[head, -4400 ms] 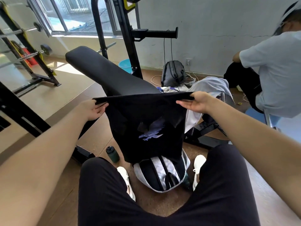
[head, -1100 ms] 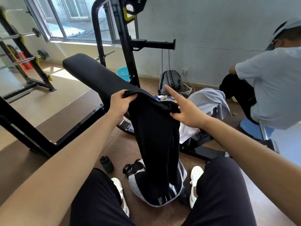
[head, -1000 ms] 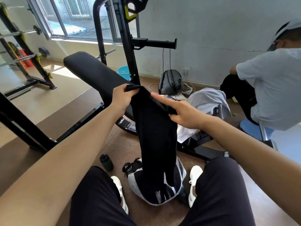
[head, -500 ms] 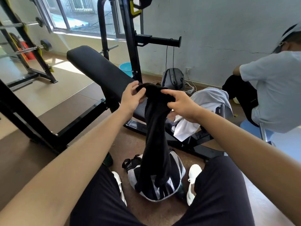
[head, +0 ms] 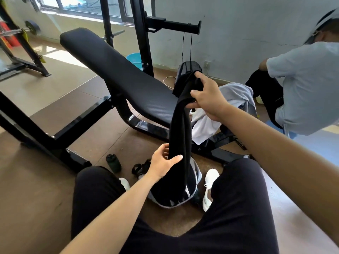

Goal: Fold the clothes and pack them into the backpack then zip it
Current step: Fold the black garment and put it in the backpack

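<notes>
A black garment (head: pixel 180 129) hangs as a long narrow folded strip in front of me. My right hand (head: pixel 207 97) grips its top end, held up near the bench. My left hand (head: pixel 163 162) is lower down, fingers spread and curled around the strip's middle. Below, between my white shoes, a black-and-grey backpack (head: pixel 194 194) lies on the floor, mostly hidden by the garment's lower end. A grey-white garment (head: pixel 233 99) is heaped on the bench's seat end, behind my right hand.
A black weight bench (head: pixel 117 74) slants across the middle, with its steel frame (head: pixel 45 136) on the brown floor. A dark green bottle (head: pixel 113 163) stands by my left knee. Another person (head: pixel 300 85) sits at the right. A second dark bag (head: pixel 189 67) and a blue bucket (head: pixel 134 59) are by the wall.
The garment has been folded from a wide spread into a narrow strip. My left hand let go of the top and dropped to the strip's middle; my right hand now holds the top alone.
</notes>
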